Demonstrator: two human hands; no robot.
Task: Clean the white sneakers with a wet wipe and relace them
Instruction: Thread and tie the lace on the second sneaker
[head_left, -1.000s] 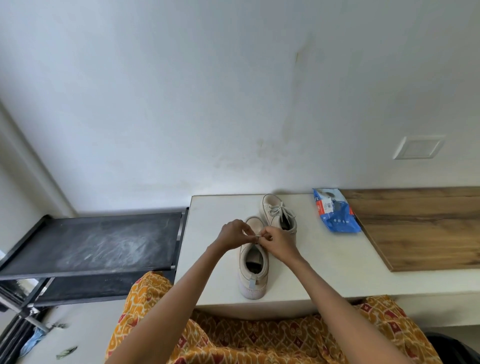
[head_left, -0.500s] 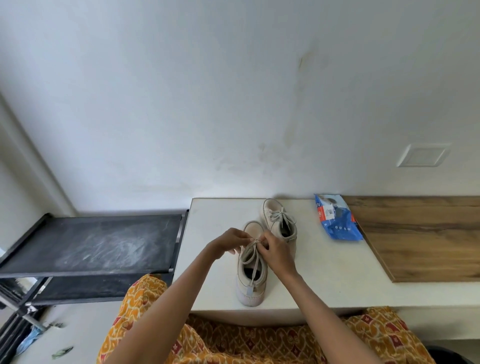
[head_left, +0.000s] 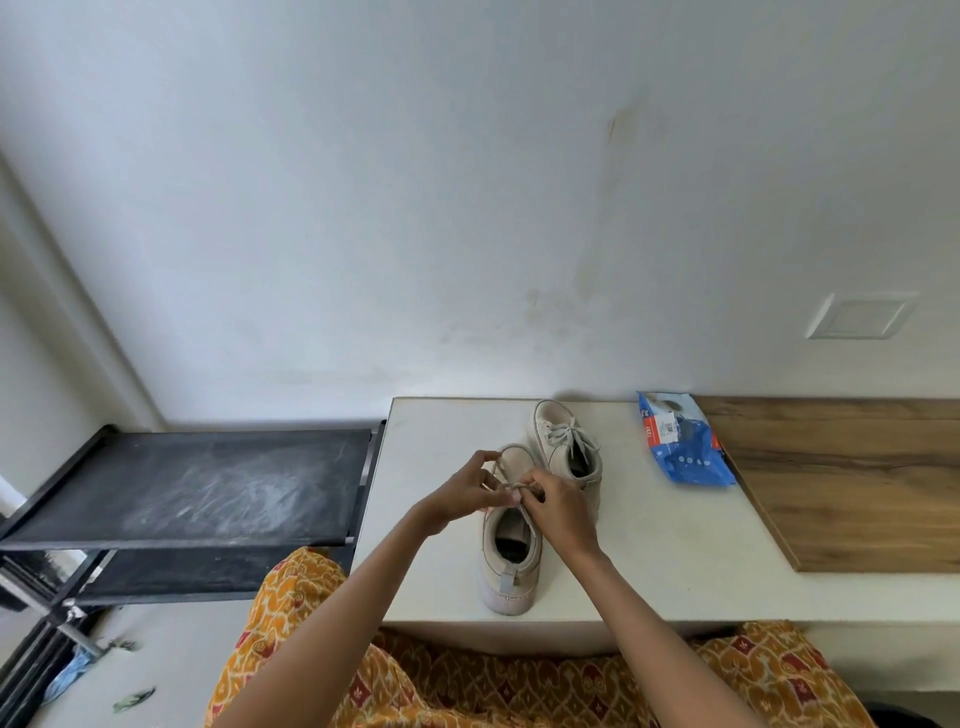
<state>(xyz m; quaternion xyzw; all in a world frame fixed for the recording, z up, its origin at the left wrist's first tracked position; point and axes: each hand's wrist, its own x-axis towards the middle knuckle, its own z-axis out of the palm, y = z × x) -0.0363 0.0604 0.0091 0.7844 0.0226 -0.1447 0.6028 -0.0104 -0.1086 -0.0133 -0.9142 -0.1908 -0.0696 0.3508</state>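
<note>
Hands (head_left: 467, 493) (head_left: 558, 512) pinching lace (head_left: 511, 486), sneaker (head_left: 511, 561) near table edge (head_left: 675, 618)

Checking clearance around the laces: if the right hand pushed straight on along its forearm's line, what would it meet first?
The right hand points up-left over the near sneaker; it would probably meet the left hand first, their fingertips already almost touching at the lace.

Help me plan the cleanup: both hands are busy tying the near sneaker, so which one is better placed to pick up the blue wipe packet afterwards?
Right. The right hand is on the side of the near sneaker facing the blue wipe packet; the left hand would have to cross both sneakers.
</note>
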